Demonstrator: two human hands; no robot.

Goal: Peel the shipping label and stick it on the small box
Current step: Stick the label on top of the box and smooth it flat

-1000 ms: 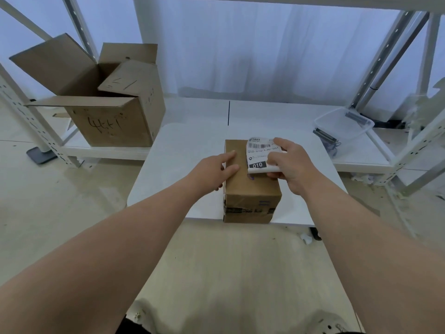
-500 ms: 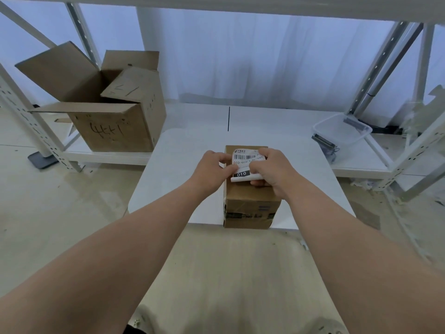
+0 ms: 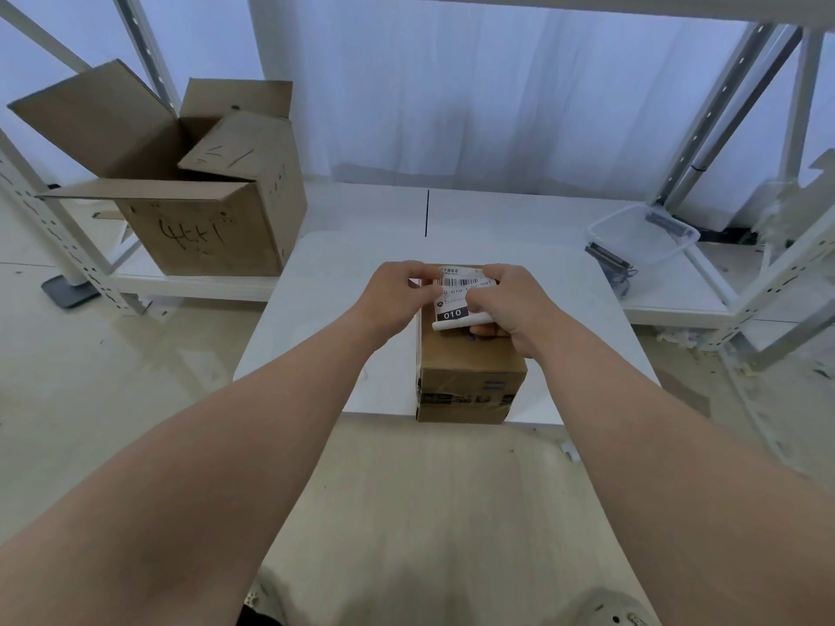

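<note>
Since a second ago, the shipping label [image 3: 455,301] has come in from the right and now sits over the far half of the small box's [image 3: 470,377] top. My left hand [image 3: 396,295] has joined it there. That hand's fingers are curled and pinch the label's left edge, while my right hand [image 3: 513,305] grips the right side with its fingers bent over the print. The label's near edge curls up off the cardboard in a white roll. I cannot tell whether the far edge is already stuck down.

The small box stands at the very front of the white surface [image 3: 316,318], its near face level with the surface's front edge. Bare surface lies to both sides of it and behind it. Well off to the left, a big open carton [image 3: 203,228] sits on the low shelf [image 3: 506,210], and a clear plastic tub [image 3: 644,234] sits far right.
</note>
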